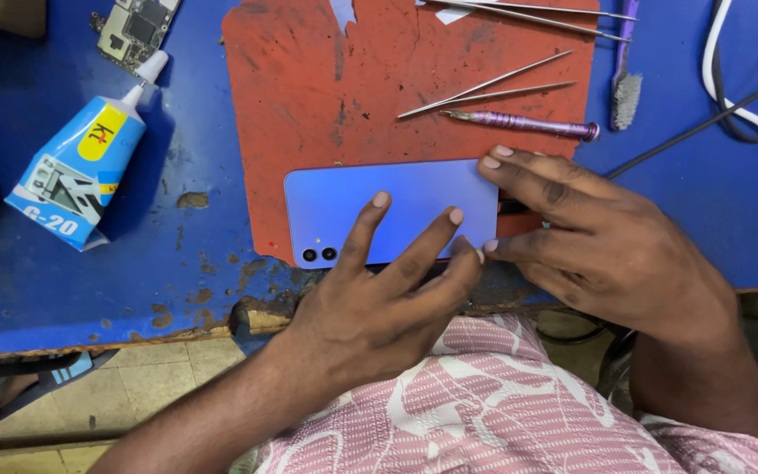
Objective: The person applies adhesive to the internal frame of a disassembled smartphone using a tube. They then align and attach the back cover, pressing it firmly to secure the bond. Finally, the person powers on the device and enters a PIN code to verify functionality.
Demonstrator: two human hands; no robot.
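Observation:
A light blue phone (353, 197) lies back up on a worn red mat (344, 96), its two camera lenses at the near left corner. My left hand (388, 298) rests on it, fingers spread and pressing on the back cover. My right hand (598, 241) grips the phone's right end, with fingertips on the far corner and near the near edge.
A blue and white glue tube (81, 162) lies at the left on the blue table (677, 193). A circuit board (136, 28) sits at the far left. Tweezers (484, 88), a purple screwdriver (524, 125), a brush (625, 88) and cables (739, 105) lie beyond the phone.

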